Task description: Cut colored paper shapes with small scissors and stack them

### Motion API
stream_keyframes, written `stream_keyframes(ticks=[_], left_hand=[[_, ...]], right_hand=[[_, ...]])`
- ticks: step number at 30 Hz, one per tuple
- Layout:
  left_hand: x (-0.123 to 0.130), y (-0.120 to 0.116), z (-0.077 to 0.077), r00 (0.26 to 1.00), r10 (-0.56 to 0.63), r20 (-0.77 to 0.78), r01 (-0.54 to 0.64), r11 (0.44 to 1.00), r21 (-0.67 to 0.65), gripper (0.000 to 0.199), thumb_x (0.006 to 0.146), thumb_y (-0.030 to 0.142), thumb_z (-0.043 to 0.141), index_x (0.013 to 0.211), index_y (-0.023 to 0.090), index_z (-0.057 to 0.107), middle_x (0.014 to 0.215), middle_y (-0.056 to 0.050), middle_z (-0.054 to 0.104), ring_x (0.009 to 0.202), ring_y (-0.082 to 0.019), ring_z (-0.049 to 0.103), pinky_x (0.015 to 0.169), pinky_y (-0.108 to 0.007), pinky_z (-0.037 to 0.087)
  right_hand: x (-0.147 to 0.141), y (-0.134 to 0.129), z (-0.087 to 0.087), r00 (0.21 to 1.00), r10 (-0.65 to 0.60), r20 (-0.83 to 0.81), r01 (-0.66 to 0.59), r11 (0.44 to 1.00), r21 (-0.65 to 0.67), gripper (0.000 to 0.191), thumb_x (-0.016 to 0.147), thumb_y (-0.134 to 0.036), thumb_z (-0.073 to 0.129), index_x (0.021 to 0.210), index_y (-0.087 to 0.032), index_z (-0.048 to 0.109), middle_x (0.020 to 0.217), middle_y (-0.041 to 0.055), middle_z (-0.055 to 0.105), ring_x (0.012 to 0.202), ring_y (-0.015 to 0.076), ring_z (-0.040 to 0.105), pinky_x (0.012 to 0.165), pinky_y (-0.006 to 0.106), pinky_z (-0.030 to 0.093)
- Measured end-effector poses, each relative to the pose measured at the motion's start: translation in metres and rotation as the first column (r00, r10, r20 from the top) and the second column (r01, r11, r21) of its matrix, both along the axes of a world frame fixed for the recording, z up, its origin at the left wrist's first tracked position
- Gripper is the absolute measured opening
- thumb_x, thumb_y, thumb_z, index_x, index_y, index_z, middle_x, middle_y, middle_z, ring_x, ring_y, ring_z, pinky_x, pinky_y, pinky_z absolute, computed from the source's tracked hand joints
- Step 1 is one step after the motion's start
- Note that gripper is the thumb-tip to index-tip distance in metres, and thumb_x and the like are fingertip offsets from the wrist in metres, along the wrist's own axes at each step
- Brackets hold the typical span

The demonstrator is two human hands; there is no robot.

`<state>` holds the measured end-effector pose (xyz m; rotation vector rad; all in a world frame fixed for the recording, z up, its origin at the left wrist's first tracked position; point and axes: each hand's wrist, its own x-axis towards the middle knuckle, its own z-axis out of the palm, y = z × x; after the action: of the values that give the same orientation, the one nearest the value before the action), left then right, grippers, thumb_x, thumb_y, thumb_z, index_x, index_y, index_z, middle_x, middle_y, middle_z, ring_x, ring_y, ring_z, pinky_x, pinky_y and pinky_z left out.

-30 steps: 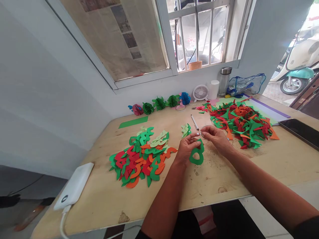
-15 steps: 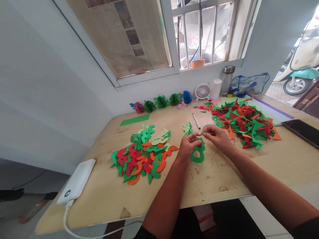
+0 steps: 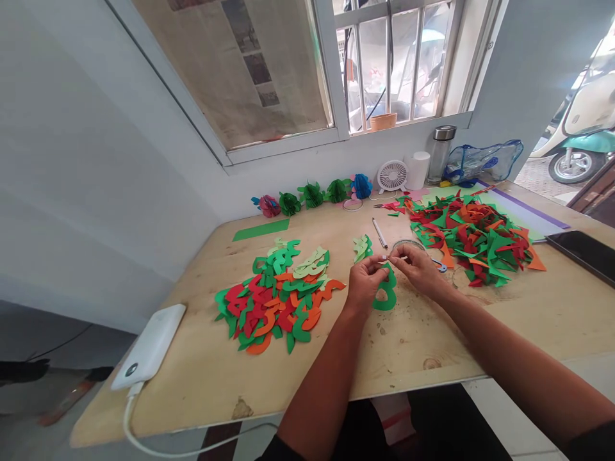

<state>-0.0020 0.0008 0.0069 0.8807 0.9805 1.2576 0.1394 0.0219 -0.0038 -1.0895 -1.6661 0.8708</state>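
Observation:
My left hand (image 3: pixel 364 282) is closed on a green paper cutout (image 3: pixel 385 298), which hangs below its fingers and has a hole in it. A tiny white piece (image 3: pixel 384 258) shows at the left fingertips. My right hand (image 3: pixel 417 269) is pinched at the same spot, its fingertips almost touching the left ones; whatever it grips is too small to name. Behind the hands lie light and dark green cutouts (image 3: pixel 362 248) and a white pen (image 3: pixel 379 233). A pile of red, orange and green cutouts (image 3: pixel 273 301) lies to the left.
Paper scraps (image 3: pixel 473 237) are heaped at the right, near a black phone (image 3: pixel 583 256). A white power bank (image 3: pixel 148 346) with a cable lies at the left edge. Along the wall stand paper figures (image 3: pixel 312 194), a small fan (image 3: pixel 392 176) and a glass bottle (image 3: pixel 440 155).
The green cutout has turned slightly and hangs a little further right. Both hands stay together at nearly the same place. The whole view has shifted slightly.

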Motion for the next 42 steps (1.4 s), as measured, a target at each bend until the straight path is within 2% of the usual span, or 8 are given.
stream_keyframes(ticks=[4,8,13,20,28,36,42], left_hand=[[-0.003,0.001,0.001,0.991,0.132,-0.039,-0.132,0.991,0.0,0.051,0.054,0.014,0.07,0.103,0.012,0.059,0.054,0.006,0.06,0.047,-0.008,0.052,0.056,-0.022,0.043],[-0.004,0.001,0.0,0.982,0.17,-0.086,-0.169,0.985,0.02,0.042,0.057,0.011,0.067,0.099,0.012,0.061,0.059,0.003,0.063,0.049,-0.01,0.056,0.058,-0.023,0.046],[0.0,0.001,-0.007,0.971,0.2,-0.129,-0.192,0.979,0.072,0.033,0.06,0.01,0.067,0.092,0.013,0.063,0.065,-0.001,0.068,0.056,-0.013,0.063,0.06,-0.025,0.05],[0.003,0.0,-0.009,0.963,0.229,-0.146,-0.211,0.969,0.126,0.018,0.062,0.012,0.068,0.079,0.014,0.066,0.069,-0.004,0.071,0.061,-0.016,0.066,0.063,-0.027,0.052],[0.004,-0.003,-0.009,0.945,0.243,-0.22,-0.199,0.959,0.202,0.013,0.064,0.012,0.066,0.076,0.016,0.069,0.075,-0.004,0.072,0.068,-0.016,0.066,0.066,-0.026,0.051],[0.002,-0.006,-0.008,0.902,0.257,-0.347,-0.168,0.949,0.267,0.032,0.066,0.008,0.063,0.095,0.019,0.068,0.075,-0.004,0.07,0.075,-0.019,0.065,0.074,-0.03,0.047],[0.001,-0.007,-0.01,0.883,0.262,-0.389,-0.146,0.942,0.303,0.04,0.067,0.006,0.061,0.103,0.02,0.066,0.073,-0.002,0.068,0.068,-0.017,0.061,0.074,-0.028,0.045]], right_hand=[[0.001,-0.001,0.002,0.998,-0.01,-0.069,0.006,0.998,-0.062,0.027,0.078,-0.047,0.06,0.071,-0.02,0.058,0.077,0.0038,0.062,0.071,0.0168,0.053,0.063,0.029,0.041],[-0.001,-0.005,0.007,0.978,0.02,-0.208,-0.054,0.986,-0.158,0.029,0.075,-0.047,0.064,0.07,-0.02,0.057,0.093,0.0058,0.064,0.087,0.0193,0.056,0.073,0.03,0.043],[-0.007,-0.008,0.004,0.952,0.088,-0.292,-0.164,0.955,-0.248,0.03,0.072,-0.047,0.067,0.068,-0.019,0.058,0.082,0.0027,0.062,0.074,0.0151,0.054,0.069,0.028,0.043],[-0.01,-0.006,-0.003,0.94,0.054,-0.338,-0.173,0.928,-0.331,0.032,0.068,-0.048,0.07,0.074,-0.018,0.06,0.071,0.0004,0.059,0.066,0.0128,0.051,0.062,0.026,0.041],[-0.01,-0.004,-0.002,0.966,0.023,-0.257,-0.097,0.955,-0.279,0.032,0.069,-0.048,0.069,0.071,-0.017,0.061,0.066,-0.0009,0.058,0.061,0.012,0.05,0.059,0.026,0.039],[-0.007,-0.001,-0.005,0.987,0.033,-0.158,-0.071,0.969,-0.238,0.026,0.072,-0.043,0.065,0.071,-0.017,0.061,0.064,-0.0016,0.056,0.06,0.0118,0.048,0.056,0.025,0.036],[-0.006,0.0,-0.004,0.997,0.013,-0.08,-0.029,0.98,-0.198,0.023,0.072,-0.04,0.064,0.066,-0.018,0.061,0.06,-0.0019,0.053,0.057,0.0117,0.044,0.053,0.025,0.034]])
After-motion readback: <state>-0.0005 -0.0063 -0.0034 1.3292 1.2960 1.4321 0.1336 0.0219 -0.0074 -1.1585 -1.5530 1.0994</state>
